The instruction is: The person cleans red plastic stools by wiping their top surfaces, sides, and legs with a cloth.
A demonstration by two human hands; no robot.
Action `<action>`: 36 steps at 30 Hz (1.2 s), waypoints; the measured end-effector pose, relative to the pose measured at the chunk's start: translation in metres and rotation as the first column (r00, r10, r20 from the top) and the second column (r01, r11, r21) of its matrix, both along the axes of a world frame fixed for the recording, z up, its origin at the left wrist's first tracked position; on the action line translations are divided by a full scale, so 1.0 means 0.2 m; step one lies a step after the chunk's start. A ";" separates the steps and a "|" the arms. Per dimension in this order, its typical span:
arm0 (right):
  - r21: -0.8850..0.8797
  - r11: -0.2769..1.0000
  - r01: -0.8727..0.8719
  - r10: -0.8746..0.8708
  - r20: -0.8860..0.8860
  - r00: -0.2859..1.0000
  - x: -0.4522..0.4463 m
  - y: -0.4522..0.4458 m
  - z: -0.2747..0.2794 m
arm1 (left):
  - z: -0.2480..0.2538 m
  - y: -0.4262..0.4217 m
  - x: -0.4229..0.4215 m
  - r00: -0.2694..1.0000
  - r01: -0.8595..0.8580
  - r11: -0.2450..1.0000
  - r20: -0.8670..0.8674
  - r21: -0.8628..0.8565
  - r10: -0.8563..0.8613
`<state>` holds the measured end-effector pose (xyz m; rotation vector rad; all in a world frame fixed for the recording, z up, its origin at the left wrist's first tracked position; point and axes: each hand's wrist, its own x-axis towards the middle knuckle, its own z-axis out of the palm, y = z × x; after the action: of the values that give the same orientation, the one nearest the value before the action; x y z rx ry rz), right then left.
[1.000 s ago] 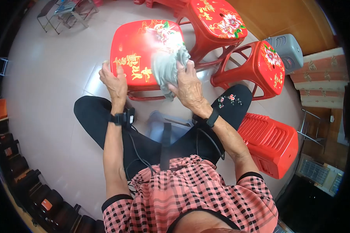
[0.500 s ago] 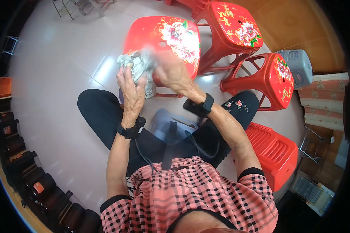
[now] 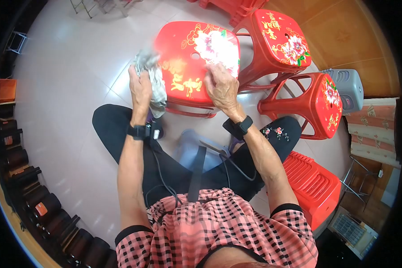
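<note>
My left hand (image 3: 141, 89) is closed around a crumpled grey-white cloth (image 3: 157, 85), at the left edge of a red plastic stool (image 3: 176, 42). The upper part of the cloth is blurred, and its lower end hangs down beside the seat. The seat carries white-pink flowers and yellow characters, with a small hole in the middle. At the seat's near right corner my right hand (image 3: 223, 87) has its fingers curled against the edge; the fingertips are partly hidden. Both wrists wear black bands.
Two more red flowered stools (image 3: 277, 42) (image 3: 332, 107) stand to the right, with a grey stool (image 3: 350, 89) behind. Stacked red stools (image 3: 310, 187) are near my right thigh. A bluish plastic seat (image 3: 190, 149) shows between my legs. Dark containers (image 3: 44, 207) line the left side.
My left hand and the cloth have shifted left, uncovering the seat's yellow characters. My right hand has moved right, from beside the cloth to the stool's near right corner.
</note>
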<state>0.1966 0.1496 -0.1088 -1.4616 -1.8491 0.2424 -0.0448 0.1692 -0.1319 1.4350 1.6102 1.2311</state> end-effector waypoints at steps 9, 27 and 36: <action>0.002 1.000 -0.005 0.005 0.010 1.000 -0.01 0.02 0.00 | -0.03 0.69 -0.05 0.928 0.270 0.875 0.351 -0.401 -0.126; 0.020 1.000 -0.005 0.005 0.006 1.000 0.00 0.01 0.00 | 0.05 0.75 0.03 0.879 0.328 0.910 -0.272 -0.252 -0.392; 0.081 0.997 -0.016 0.023 -0.076 0.997 0.03 -0.01 -0.03 | 0.02 0.08 0.12 0.864 0.114 0.993 -0.496 0.027 -0.085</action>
<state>0.2031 0.1482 -0.1158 -1.3613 -1.7914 0.2283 -0.0200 0.1855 -0.1277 1.9616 1.8060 0.8925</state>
